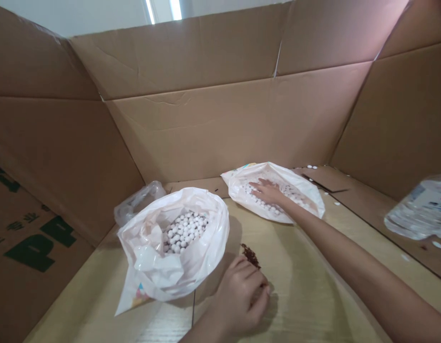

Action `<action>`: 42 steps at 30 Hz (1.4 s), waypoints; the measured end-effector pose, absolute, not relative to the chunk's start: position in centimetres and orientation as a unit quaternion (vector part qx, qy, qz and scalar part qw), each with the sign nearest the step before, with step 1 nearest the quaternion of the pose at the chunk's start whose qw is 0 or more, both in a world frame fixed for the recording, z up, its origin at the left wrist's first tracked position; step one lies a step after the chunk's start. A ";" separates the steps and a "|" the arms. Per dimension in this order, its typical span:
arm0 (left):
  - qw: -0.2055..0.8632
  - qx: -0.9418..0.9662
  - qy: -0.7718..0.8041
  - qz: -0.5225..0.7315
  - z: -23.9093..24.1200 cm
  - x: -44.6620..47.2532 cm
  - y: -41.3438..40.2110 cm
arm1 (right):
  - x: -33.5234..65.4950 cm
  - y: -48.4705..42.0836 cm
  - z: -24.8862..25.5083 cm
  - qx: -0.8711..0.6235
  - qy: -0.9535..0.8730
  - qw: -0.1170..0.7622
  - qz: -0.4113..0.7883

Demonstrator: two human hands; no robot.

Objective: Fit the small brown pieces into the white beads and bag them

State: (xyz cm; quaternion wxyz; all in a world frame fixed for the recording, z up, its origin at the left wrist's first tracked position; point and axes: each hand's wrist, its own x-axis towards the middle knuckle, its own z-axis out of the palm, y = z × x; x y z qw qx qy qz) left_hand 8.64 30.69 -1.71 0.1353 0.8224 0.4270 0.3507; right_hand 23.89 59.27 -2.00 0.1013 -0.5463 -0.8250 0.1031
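Note:
My right hand [267, 191] reaches into the far white plastic bag [306, 188] and lies flat, fingers spread, on the small white balls [265, 205] inside it. My left hand [241, 297] rests on the wooden table with fingers curled, next to a small dark brown clump [250, 255]. Whether it holds something is hidden by the fingers. Just left of it stands a second white plastic bag [202, 247], open at the top and filled with white balls [184, 231].
Tall cardboard walls [213, 128] enclose the table on three sides. A crumpled clear bag [138, 200] lies behind the near bag. A clear plastic bottle [420, 212] lies at the right edge. A few loose white balls [312, 167] sit on the cardboard flap.

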 end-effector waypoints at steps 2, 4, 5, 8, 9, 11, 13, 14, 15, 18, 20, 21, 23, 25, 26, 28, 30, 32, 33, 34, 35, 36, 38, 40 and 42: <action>0.137 0.821 0.428 0.353 -1.7 8.6 30.7 | 22.7 59.5 -1.8 -0.542 -0.830 0.079 0.102; 0.138 0.819 0.429 0.356 -1.7 8.6 30.7 | 21.5 59.8 -1.5 -0.544 -0.830 0.062 0.103; 0.137 0.818 0.429 0.358 -1.8 8.6 30.7 | 20.9 59.9 -1.4 -0.548 -0.828 0.055 0.104; 0.128 0.819 0.430 0.358 -2.1 8.6 30.8 | 19.6 60.6 -1.2 -0.561 -0.820 0.034 0.108; 0.125 0.821 0.429 0.356 -2.2 8.5 30.9 | 19.3 60.8 -1.2 -0.565 -0.817 0.028 0.110; 0.121 0.824 0.428 0.351 -2.4 8.5 30.9 | 18.8 61.1 -1.3 -0.571 -0.813 0.018 0.112; 0.118 0.826 0.427 0.348 -2.5 8.4 31.0 | 18.5 61.3 -1.4 -0.573 -0.812 0.015 0.109; 0.115 0.826 0.427 0.348 -2.6 8.4 31.0 | 18.4 61.3 -1.5 -0.573 -0.813 0.015 0.106; 0.114 0.826 0.428 0.347 -2.6 8.4 30.9 | 18.3 61.3 -1.6 -0.572 -0.814 0.017 0.101; 0.113 0.825 0.430 0.348 -2.5 8.5 30.9 | 18.3 61.4 -1.9 -0.568 -0.818 0.031 0.083; 0.116 0.824 0.432 0.349 -2.4 8.6 30.8 | 18.3 61.4 -2.1 -0.560 -0.824 0.047 0.067; 0.117 0.823 0.432 0.350 -2.4 8.6 30.8 | 18.4 61.4 -2.1 -0.555 -0.828 0.055 0.059; 0.119 0.822 0.432 0.352 -2.3 8.6 30.8 | 18.5 61.5 -2.2 -0.545 -0.834 0.073 0.044; 0.121 0.822 0.432 0.350 -2.3 8.6 30.8 | 18.7 61.5 -2.2 -0.545 -0.833 0.090 0.031; 0.121 0.823 0.433 0.348 -2.3 8.6 30.8 | 18.7 61.4 -2.2 -0.549 -0.830 0.098 0.026; 0.122 0.823 0.435 0.344 -2.4 8.5 30.8 | 18.9 61.3 -2.2 -0.558 -0.822 0.109 0.020; 0.119 0.824 0.436 0.342 -2.4 8.5 30.8 | 19.0 61.2 -2.2 -0.564 -0.818 0.114 0.018; 0.115 0.825 0.436 0.341 -2.3 8.5 30.8 | 19.1 61.2 -2.2 -0.568 -0.815 0.114 0.019; 0.114 0.825 0.436 0.341 -2.3 8.6 30.8 | 19.1 61.2 -2.3 -0.570 -0.813 0.113 0.020; 0.114 0.826 0.435 0.341 -2.2 8.6 30.7 | 19.1 61.2 -2.3 -0.573 -0.812 0.113 0.022; 0.113 0.826 0.433 0.342 -2.2 8.6 30.7 | 19.1 61.3 -2.4 -0.575 -0.810 0.112 0.025; 0.113 0.827 0.431 0.342 -2.2 8.6 30.7 | 19.1 61.3 -2.4 -0.578 -0.808 0.112 0.027; 0.110 0.830 0.426 0.344 -2.2 8.7 30.7 | 19.1 61.3 -2.5 -0.583 -0.804 0.114 0.030; 0.107 0.831 0.422 0.346 -2.2 8.7 30.7 | 19.2 61.2 -2.5 -0.585 -0.802 0.118 0.030; 0.105 0.832 0.420 0.348 -2.3 8.7 30.7 | 19.2 61.1 -2.5 -0.585 -0.801 0.122 0.029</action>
